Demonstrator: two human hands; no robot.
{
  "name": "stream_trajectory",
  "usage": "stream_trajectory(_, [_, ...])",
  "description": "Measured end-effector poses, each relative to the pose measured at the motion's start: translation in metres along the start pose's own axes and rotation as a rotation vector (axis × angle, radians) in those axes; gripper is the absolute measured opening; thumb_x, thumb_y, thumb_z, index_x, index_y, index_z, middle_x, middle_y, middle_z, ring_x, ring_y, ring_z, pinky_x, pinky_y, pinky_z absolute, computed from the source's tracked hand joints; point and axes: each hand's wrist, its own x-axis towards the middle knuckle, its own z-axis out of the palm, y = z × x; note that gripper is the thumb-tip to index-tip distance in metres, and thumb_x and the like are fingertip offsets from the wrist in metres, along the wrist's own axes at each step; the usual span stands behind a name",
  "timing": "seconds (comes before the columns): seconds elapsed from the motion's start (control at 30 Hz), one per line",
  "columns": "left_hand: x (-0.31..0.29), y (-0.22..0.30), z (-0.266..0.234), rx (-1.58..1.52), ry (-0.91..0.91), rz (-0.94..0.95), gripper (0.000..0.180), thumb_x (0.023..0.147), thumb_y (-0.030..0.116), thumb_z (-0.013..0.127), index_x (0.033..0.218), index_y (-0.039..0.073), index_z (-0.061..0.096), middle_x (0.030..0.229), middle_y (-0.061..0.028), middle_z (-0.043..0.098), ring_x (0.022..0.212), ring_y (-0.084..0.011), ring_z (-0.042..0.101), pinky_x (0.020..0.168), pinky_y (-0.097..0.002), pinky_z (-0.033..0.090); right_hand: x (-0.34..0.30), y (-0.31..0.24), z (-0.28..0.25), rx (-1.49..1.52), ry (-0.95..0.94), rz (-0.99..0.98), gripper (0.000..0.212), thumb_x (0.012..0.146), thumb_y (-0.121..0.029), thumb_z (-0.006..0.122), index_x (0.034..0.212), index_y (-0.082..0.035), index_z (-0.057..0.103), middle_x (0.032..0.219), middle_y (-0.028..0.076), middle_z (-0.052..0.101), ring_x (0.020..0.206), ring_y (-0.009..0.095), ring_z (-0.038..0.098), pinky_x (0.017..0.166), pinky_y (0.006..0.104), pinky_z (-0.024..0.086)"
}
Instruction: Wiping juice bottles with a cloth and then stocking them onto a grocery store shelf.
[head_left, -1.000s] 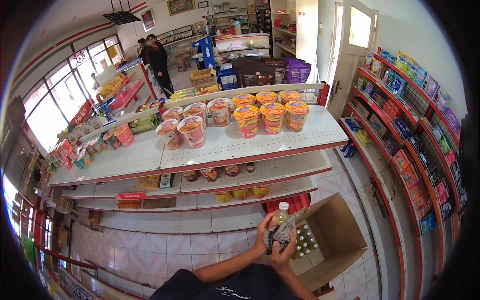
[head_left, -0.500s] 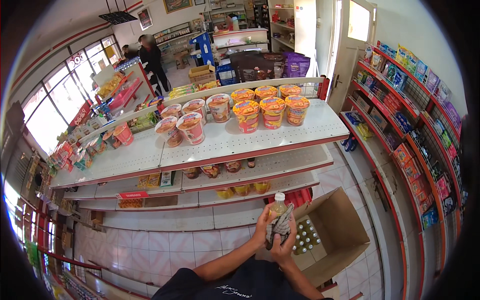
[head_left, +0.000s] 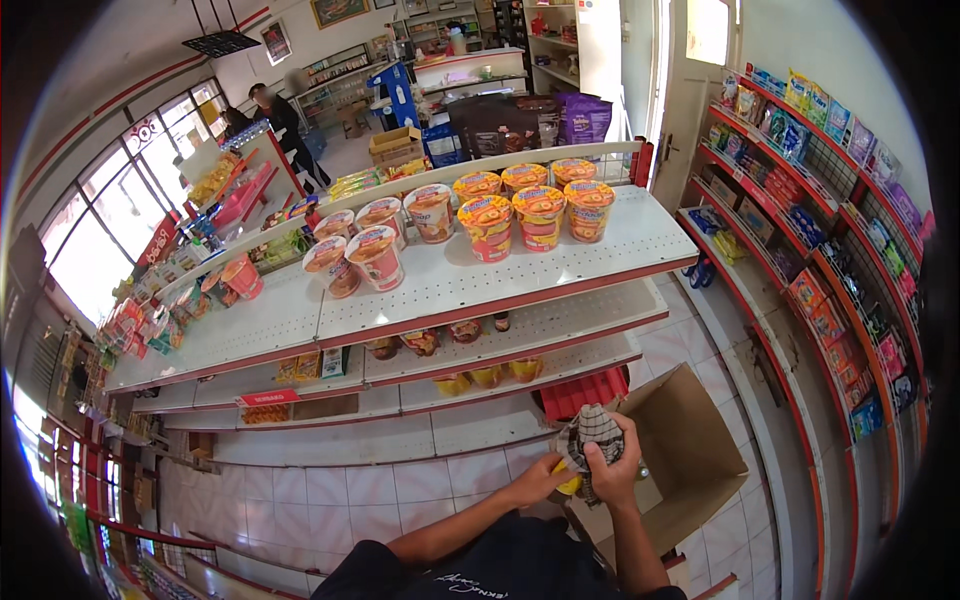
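Observation:
In front of my body I hold a bottle [head_left: 569, 484] whose yellow lower part shows below a grey checked cloth [head_left: 592, 432]. The cloth covers its top. My left hand [head_left: 540, 479] is closed round the lower part of the bottle. Wrapped over the cloth from the right, my right hand [head_left: 615, 464] presses its thumb against it. Under my hands stands an open cardboard box [head_left: 690, 430], its inside now largely hidden by my right hand and arm.
A white shelf unit [head_left: 480, 290] with cup noodles [head_left: 540, 217] runs across ahead. A red crate [head_left: 584, 392] sits beside the box. To the right stands a rack [head_left: 800, 230] of packets. People [head_left: 285, 125] are far back at left.
The cloth has gone from the bottle's body up over its cap, and the bottle has tilted. My right hand has moved up and right onto the cloth; my left hand has moved lower.

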Motion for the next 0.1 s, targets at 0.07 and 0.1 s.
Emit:
stream_trajectory(0.07, [-0.0025,0.0086,0.0005,0.058,-0.035,0.022,0.037,0.094,0.024,0.064,0.123,0.000,0.056,0.103,-0.0048,0.063,0.094,-0.0121,0.056,0.084,-0.0289,0.047,0.0053,0.0001,-0.0087,0.066,-0.146,0.101,0.040,0.089,-0.013,0.064,0.124,0.000,0.049,0.109,0.011,0.060,0.098,0.016,0.057,0.089,0.0298,0.047])
stream_trajectory(0.1, [-0.0037,0.0139,0.0019,0.115,-0.067,0.041,0.038,0.095,0.026,0.064,0.123,0.002,0.057,0.103,-0.0051,0.064,0.095,-0.0129,0.056,0.084,-0.0297,0.048,0.0065,-0.0009,-0.0095,0.064,-0.146,0.096,0.040,0.089,-0.013,0.064,0.124,0.000,0.049,0.109,0.011,0.060,0.098,0.016,0.057,0.089,0.0298,0.047])
